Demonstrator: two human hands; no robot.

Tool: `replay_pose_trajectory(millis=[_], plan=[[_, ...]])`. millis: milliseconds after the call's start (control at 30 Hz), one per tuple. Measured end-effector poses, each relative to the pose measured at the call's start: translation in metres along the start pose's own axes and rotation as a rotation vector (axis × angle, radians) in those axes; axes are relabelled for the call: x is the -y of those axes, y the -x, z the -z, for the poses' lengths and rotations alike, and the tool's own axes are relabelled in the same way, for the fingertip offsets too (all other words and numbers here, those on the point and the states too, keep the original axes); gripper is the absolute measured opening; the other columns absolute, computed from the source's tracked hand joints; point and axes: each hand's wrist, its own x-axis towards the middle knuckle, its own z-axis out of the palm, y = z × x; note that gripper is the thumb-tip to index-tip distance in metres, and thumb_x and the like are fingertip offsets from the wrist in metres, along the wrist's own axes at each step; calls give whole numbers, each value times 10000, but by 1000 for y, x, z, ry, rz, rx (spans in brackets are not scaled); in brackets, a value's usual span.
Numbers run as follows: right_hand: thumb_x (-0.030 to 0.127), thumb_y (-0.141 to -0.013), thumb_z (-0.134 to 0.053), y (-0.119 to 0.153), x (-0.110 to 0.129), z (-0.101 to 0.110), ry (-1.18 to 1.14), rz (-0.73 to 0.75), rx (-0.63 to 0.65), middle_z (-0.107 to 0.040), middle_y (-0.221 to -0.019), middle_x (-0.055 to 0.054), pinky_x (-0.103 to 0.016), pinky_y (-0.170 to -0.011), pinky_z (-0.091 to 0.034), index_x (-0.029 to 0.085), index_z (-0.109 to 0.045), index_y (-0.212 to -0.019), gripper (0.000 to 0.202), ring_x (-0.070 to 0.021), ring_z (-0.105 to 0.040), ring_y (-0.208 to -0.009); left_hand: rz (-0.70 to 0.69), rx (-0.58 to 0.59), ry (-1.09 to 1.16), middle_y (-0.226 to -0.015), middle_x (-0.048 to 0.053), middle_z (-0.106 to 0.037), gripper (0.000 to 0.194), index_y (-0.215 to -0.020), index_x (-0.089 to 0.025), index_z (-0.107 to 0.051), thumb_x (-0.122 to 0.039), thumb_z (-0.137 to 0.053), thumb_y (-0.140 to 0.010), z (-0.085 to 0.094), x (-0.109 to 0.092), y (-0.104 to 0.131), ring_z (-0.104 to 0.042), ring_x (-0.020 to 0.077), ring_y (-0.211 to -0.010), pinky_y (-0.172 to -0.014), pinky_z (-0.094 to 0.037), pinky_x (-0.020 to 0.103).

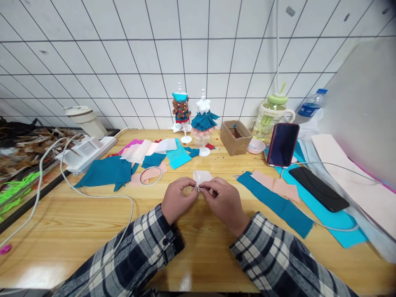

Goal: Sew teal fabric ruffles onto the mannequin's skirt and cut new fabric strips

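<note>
Between my two hands is a small piece of thin white paper [202, 176], its near edge gathered at the fingertips. My left hand [180, 199] pinches that edge between thumb and forefinger. From the other side, my right hand [225, 203] pinches the same edge, fingertips almost touching the left ones. Beyond them stands a miniature white dress form [203, 105] wearing a teal and peach ruffled paper skirt [204, 123]. A second small form wears a dress [181, 108] in turquoise, brown and red. Whether the white piece is folded or pleated at the fingertips is hidden.
Teal paper [107, 172] and other coloured scraps lie at left, beside a power strip [89, 152] whose cable loops near my left sleeve. A cardboard box [235, 138], a propped phone [283, 144], a flat black phone [318, 187] and a teal strip [275, 203] are at right.
</note>
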Motion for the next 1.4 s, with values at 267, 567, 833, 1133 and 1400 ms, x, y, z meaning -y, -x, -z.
replay_pose_trajectory(millis=[267, 567, 833, 1133, 1400], plan=[[258, -836, -598, -1, 0, 3, 39, 7, -5, -671, -793, 11, -252, -603, -391, 252, -701, -844, 103, -122, -584, -652, -77, -20, -37, -732, 10, -715, 90, -693, -198, -659, -202, -590, -751, -2, 2, 2, -657, 157, -705, -706, -502, 259], [239, -795, -619, -3, -1, 2, -63, -60, 14, -656, -747, 6, -250, -598, -407, 225, -703, -801, 86, -117, -549, -596, -79, 2, -36, -712, 6, -699, 86, -683, -193, -645, -183, -585, -744, -1, 1, 3, -643, 153, -692, -693, -488, 261], [269, -789, -631, -4, -1, 4, -73, -64, 21, -662, -735, 9, -243, -596, -402, 226, -718, -798, 97, -115, -563, -612, -137, -6, -87, -708, 8, -692, 84, -681, -195, -642, -179, -590, -745, 0, 1, 3, -631, 154, -705, -701, -481, 267], [242, -754, -618, -7, -1, 2, -236, -209, 35, -664, -724, 7, -215, -546, -406, 187, -691, -734, 93, -92, -522, -540, -148, 12, -56, -721, 11, -695, 93, -696, -192, -648, -165, -579, -753, 0, -1, 3, -633, 147, -706, -702, -480, 257], [281, -767, -617, -10, 0, 5, -259, -261, 67, -664, -699, -3, -216, -554, -393, 172, -702, -737, 142, -94, -505, -547, -115, 28, -6, -763, 22, -706, 91, -738, -182, -663, -177, -576, -763, -1, 2, 2, -643, 150, -737, -724, -483, 253]])
